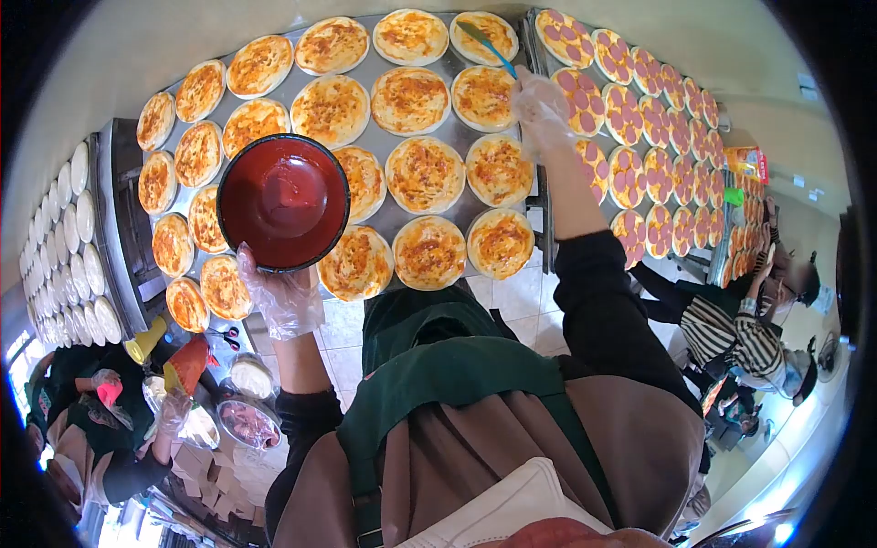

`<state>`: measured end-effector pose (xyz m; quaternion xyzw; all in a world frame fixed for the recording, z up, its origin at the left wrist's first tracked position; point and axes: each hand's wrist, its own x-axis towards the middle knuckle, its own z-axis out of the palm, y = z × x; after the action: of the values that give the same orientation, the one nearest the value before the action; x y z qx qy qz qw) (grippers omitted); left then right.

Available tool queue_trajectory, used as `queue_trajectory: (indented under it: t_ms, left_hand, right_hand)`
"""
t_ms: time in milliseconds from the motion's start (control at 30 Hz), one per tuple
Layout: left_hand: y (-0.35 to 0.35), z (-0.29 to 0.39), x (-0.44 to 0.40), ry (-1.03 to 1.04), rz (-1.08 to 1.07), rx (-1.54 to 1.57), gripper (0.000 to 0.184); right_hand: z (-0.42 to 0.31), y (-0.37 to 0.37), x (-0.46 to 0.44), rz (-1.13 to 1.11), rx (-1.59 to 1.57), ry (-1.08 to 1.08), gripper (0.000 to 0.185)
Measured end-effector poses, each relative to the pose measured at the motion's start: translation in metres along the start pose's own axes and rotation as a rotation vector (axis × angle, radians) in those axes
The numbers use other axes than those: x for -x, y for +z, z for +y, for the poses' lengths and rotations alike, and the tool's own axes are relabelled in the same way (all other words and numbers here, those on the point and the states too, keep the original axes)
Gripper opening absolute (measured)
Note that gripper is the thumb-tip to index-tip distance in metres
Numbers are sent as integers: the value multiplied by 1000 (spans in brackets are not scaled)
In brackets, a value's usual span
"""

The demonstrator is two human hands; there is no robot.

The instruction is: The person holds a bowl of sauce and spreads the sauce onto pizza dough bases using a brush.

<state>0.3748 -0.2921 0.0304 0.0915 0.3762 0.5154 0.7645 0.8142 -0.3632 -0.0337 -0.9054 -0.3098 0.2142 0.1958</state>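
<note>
My left hand (281, 297), in a clear plastic glove, grips the near rim of a dark red bowl (283, 205); only a thin smear of sauce shows inside. The bowl is held over a metal tray (365, 35) of round dough bases (425, 173) spread with orange-red sauce. My right hand (544, 114), gloved too, is closed round the handle of a spatula (489, 47) with a blue handle. Its greenish blade lies over the sauced base at the tray's far right corner; whether they touch I cannot tell.
To the right, another tray holds bases topped with pink slices (626, 114). Plain dough pieces (68, 228) lie on a tray at the left. A co-worker (100, 411) is at the lower left, near scissors (224, 338) and a tray of meat (248, 422). More people stand at the right.
</note>
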Motion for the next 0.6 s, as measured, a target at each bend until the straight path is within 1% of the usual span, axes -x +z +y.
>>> queue_trajectory:
  t_ms: [33, 100, 133, 200, 233, 300, 333, 367, 400, 433, 467, 500, 533, 567, 600]
  left_hand:
    - [0, 0, 0, -2, -12, 4, 66]
    - [5, -1, 5, 1, 0, -22, 66]
    - [7, -1, 6, 6, 10, -46, 67]
    - [6, 1, 7, -5, -3, -36, 67]
    - [5, 2, 7, -20, -20, -24, 68]
    - [3, 1, 6, 2, -28, -27, 68]
    - [3, 0, 6, 23, -39, -31, 68]
    - [3, 1, 6, 24, -39, -27, 68]
    - [4, 2, 6, 19, -31, -35, 68]
    - [5, 3, 6, 14, -21, -45, 68]
    - [5, 4, 6, 15, -23, -42, 68]
    - [6, 5, 7, 10, -18, -35, 68]
    - [7, 5, 8, 5, -12, -30, 68]
    - [8, 5, 8, 6, -15, -30, 68]
    - [9, 5, 9, 3, -8, -32, 68]
  right_hand:
    - [2, 3, -11, 0, 0, -1, 40]
    - [6, 8, -24, 49, 354, -164, 35]
    - [-5, 0, -17, 50, 355, -166, 35]
    - [-26, -16, 0, -76, 615, -221, 32]
    - [-11, -9, 2, -78, 616, -224, 32]
    - [46, 7, 7, 215, 318, -414, 33]
    - [68, 6, 4, 215, 321, -414, 33]
    - [86, 4, -5, 205, 238, -397, 34]
    - [85, -2, -6, 195, 154, -379, 35]
    - [84, -7, -6, 196, 156, -381, 35]
    - [85, -15, -5, 240, 152, -375, 31]
    - [77, -26, -1, 284, 149, -367, 28]
    - [54, -38, 8, 287, 149, -367, 28]
    - [20, -48, 19, 351, 357, -387, 25]
    - [2, -52, 24, 413, 566, -403, 23]
